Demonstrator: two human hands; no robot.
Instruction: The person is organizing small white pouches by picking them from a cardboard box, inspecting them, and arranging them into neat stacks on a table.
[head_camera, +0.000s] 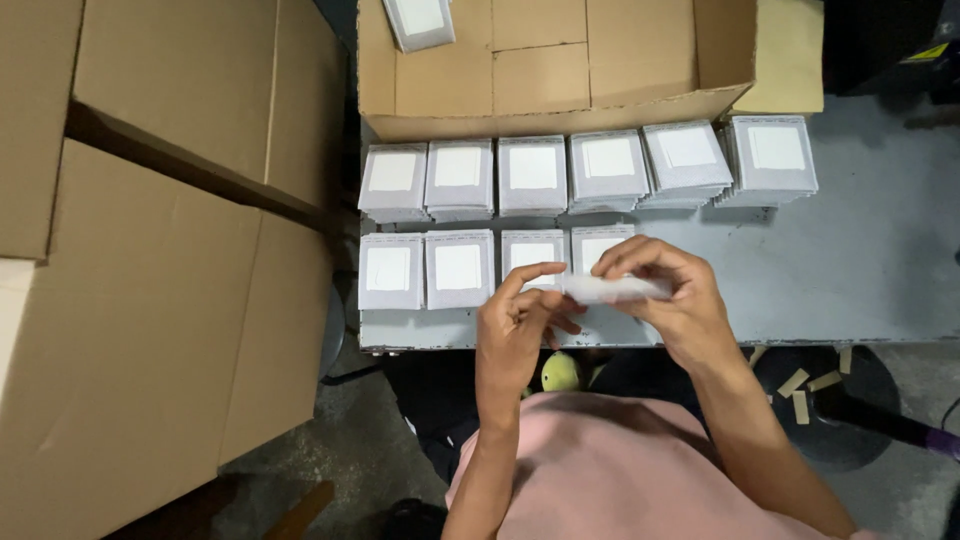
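Note:
My right hand (672, 300) grips a small stack of flat grey-white packets (612, 289) edge-on, just above the near edge of the grey table (860, 260). My left hand (520, 322) touches the stack's left end with fingertips curled. Under my hands lies a front row of similar packet piles (458, 268) with white square labels. A back row of taller packet piles (533, 175) stands behind it, along the open cardboard box (540, 75).
Large cardboard boxes (160, 260) fill the left side. One loose packet (420, 20) lies inside the open box. The table's right half (880, 230) bears no piles. Small wood-coloured scraps (800, 385) lie on the floor at right. A yellow-green object (561, 372) sits below the table edge.

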